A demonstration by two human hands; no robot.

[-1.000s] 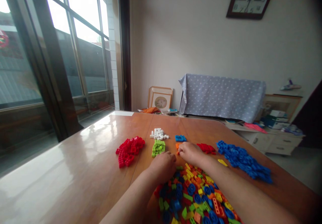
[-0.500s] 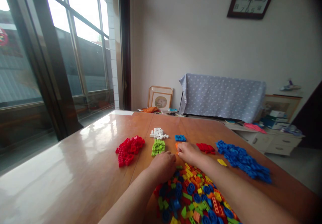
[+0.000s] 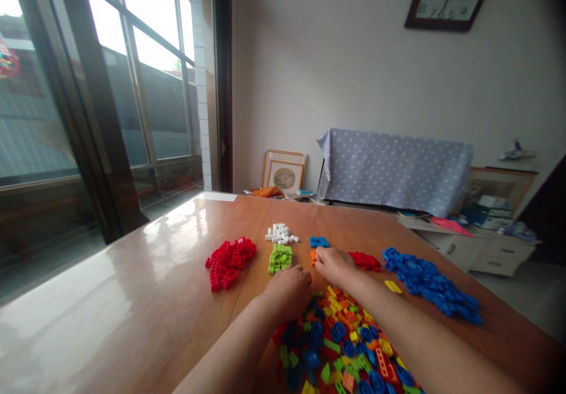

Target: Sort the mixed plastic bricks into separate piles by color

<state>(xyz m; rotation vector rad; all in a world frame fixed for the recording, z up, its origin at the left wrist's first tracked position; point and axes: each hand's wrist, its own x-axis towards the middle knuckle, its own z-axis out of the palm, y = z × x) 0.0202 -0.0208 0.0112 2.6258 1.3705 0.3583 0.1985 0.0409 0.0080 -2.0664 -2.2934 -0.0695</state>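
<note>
My right hand point(image 3: 335, 266) is closed, its fingertips down at a few orange building bricks point(image 3: 313, 256) on the table, which it partly covers. My left hand point(image 3: 292, 289) is curled low over the far edge of a mixed heap of building bricks point(image 3: 349, 347); whatever lies between its fingers is hidden. Just beyond the left hand sit green bricks point(image 3: 280, 259) in a tight group, with white bricks point(image 3: 280, 233) behind them. A small blue row of bricks point(image 3: 319, 242) lies past my right hand, and red flat bricks point(image 3: 364, 260) lie to its right.
A red brick pile point(image 3: 230, 263) is on the left of the wooden table point(image 3: 177, 299). To the right lie a long blue brick pile point(image 3: 431, 285) and a yellow brick point(image 3: 393, 287). Behind the table are a cloth-covered object point(image 3: 393, 170) and a white cabinet point(image 3: 495, 255).
The whole view has shifted slightly, so things appear a little further right. Both hands stay at nearly the same places over the bricks.
</note>
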